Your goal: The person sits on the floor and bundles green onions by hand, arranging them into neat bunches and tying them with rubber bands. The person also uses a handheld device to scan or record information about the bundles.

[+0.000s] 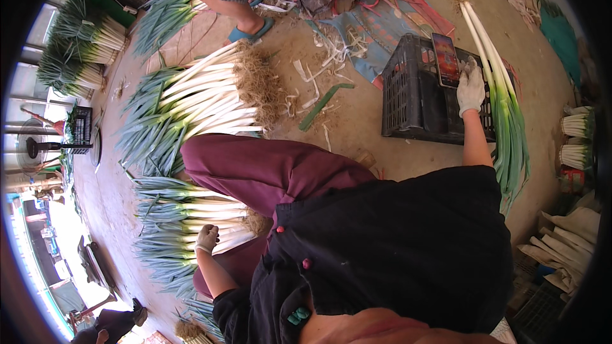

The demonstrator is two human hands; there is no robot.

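My right hand [471, 87], in a pale glove, rests on an upturned-looking black plastic crate [406, 91], against or just beside a smartphone [445, 59] with a lit screen. Its fingers are slightly apart, with nothing seen in them. Long leeks [499, 74] with roots lie along the crate's far right side. My left hand [208, 238], also gloved, is over a pile of leeks [177, 229] near my knee, its fingers curled and no held thing visible. A larger pile of leeks [205, 100] lies beyond my maroon trouser leg, its roots towards the crate.
Another person's bare leg and blue sandal [251, 31] are at the top. Leaf scraps [325, 105] and pale strips litter the concrete floor. Bundled leeks [81, 33] stand at the upper left, near a fan [36, 147]. Further bundles [576, 124] are at the right. Someone in dark clothes [114, 322] is at the lower left.
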